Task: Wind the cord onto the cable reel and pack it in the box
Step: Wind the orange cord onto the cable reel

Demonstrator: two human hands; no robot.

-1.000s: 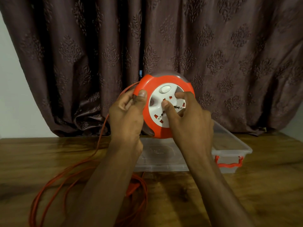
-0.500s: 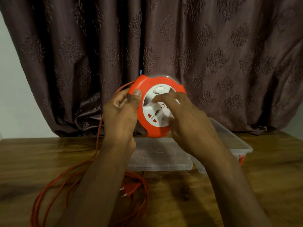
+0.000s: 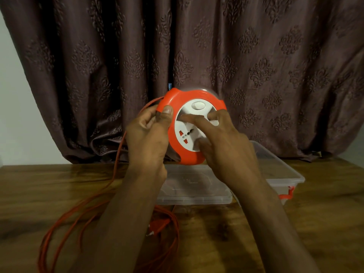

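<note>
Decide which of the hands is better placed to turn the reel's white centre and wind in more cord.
Probably the right hand: its fingers already rest on the white face of the cable reel, while the left hand grips the orange rim, steadying it beside the incoming cord.

It looked like a room in someone's home. A heavy brown curtain (image 3: 216, 56) with a pressed floral pattern hung in folds right behind the wooden table (image 3: 295, 233), reaching down to the table's far edge. A strip of plain pale wall (image 3: 11, 115) showed to the left of the curtain. On the table, in front of the curtain, sat a clear plastic storage box (image 3: 275, 170), the household sort.
</note>
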